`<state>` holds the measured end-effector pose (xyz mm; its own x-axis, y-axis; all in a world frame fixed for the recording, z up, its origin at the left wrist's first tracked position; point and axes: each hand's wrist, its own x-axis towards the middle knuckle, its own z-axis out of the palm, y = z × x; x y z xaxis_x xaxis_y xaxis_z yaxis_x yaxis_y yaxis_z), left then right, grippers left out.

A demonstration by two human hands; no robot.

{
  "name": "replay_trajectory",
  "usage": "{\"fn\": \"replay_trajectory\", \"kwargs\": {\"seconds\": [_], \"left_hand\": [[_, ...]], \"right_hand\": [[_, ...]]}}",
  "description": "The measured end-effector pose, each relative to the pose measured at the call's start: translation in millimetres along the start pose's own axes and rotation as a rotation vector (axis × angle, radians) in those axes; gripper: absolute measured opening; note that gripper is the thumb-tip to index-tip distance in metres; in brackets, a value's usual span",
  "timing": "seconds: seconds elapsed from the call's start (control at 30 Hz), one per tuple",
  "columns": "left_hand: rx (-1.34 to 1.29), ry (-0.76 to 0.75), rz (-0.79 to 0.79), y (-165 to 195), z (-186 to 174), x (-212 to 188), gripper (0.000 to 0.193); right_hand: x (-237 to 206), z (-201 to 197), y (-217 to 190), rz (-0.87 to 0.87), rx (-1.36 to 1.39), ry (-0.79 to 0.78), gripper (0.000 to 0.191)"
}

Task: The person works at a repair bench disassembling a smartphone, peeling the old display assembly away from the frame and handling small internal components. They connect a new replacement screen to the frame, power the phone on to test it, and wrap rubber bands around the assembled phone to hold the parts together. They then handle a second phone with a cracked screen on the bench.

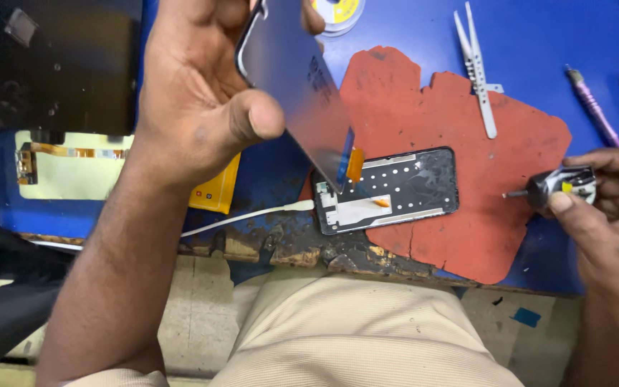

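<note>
At the far left of the table lies a dark slab-like device, and just below it a pale panel with an orange ribbon strip along its top edge. A yellow piece shows from under the left forearm, and a white cable runs from there toward the middle.

The left hand is raised above the table, palm toward the camera. Its fingers are curled loosely round the upper edge of a phone screen panel, with the thumb pressed against the panel's near face. The panel is dark and glossy, held tilted with its lower corner pointing down. At that corner a short orange and blue ribbon tail hangs, close above the phone frame.

The phone frame lies flat on a red mat, open side up; its inside is black and silver with rows of small holes and a little orange part near its middle. On the mat's upper part rest white tweezers, and a solder spool sits at the top edge. A purple tool lies further right on the blue surface.

The right hand is at the right edge, fingers closed round a small dark glue tube, whose nozzle points left toward the frame without touching it.
</note>
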<state>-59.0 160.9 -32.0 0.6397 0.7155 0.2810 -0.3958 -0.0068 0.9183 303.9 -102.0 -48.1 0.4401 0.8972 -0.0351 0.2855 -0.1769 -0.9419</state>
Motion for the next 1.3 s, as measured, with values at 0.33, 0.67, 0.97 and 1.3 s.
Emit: {"fn": "replay_trajectory", "kwargs": {"seconds": [0.33, 0.67, 0.97, 1.3], "left_hand": [[0.322, -0.072, 0.028, 32.0, 36.1, -22.6, 0.099], [0.472, 0.052, 0.123, 28.8, 74.8, -66.8, 0.101], [0.818, 0.037, 0.305, 21.0, 87.9, -70.0, 0.105], [0.726, -0.03, 0.314, 7.2, 98.8, -67.2, 0.115]], "right_hand": [[15.0, 7.3, -13.7, 0.033, -0.057, 0.038, 0.043], [-5.1, 22.2, -49.4, -0.402, -0.811, 0.197, 0.042], [-6.6, 78.9, -90.2, -0.557, -0.544, -0.109, 0.038], [6.2, 94.3, -134.5, -0.572, -0.221, -0.503, 0.091]]}}
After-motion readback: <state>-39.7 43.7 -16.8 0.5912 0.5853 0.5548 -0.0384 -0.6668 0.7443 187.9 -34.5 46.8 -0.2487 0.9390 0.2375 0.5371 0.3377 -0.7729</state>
